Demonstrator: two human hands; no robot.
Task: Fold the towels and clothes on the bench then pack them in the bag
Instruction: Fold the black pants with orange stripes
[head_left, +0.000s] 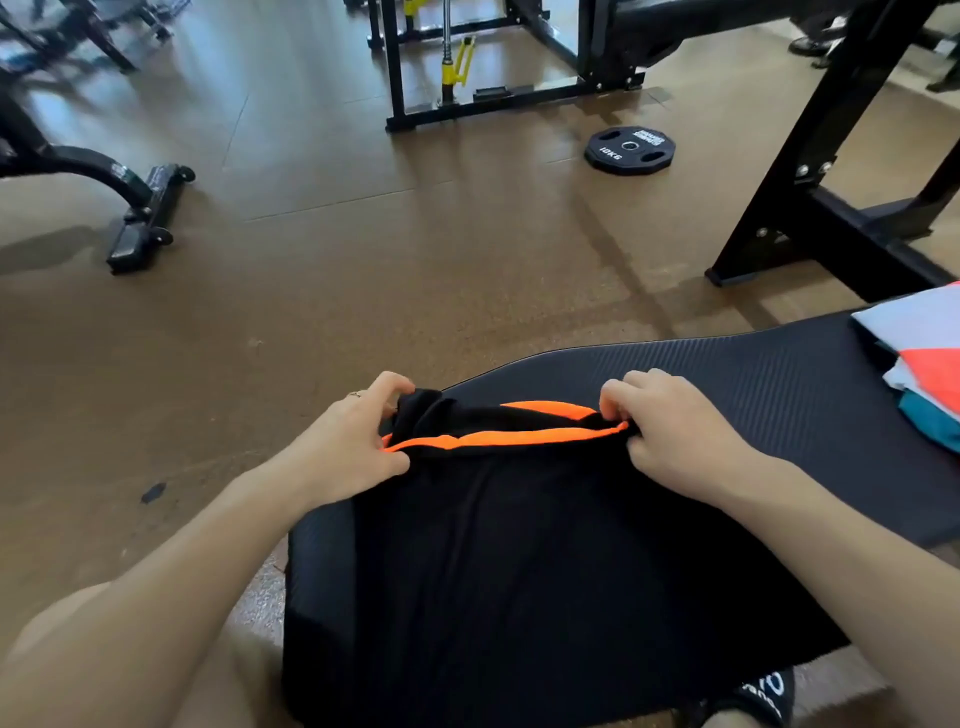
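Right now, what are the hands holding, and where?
Both hands, left and right, pinch the black shorts at the two ends of the orange-trimmed edge.

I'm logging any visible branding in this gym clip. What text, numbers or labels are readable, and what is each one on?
"10KG": white print on the black weight plate lying on the floor.
Further white lettering on the same plate's far side: too blurred to read.
White characters on the black shoe at the bottom edge: cut off, unreadable.

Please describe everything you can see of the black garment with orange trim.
The black garment with orange trim looks like thin, smooth fabric. It lies spread over the near end of the black padded bench, its orange-edged far hem lifted. The left hand and right hand each pinch that hem.
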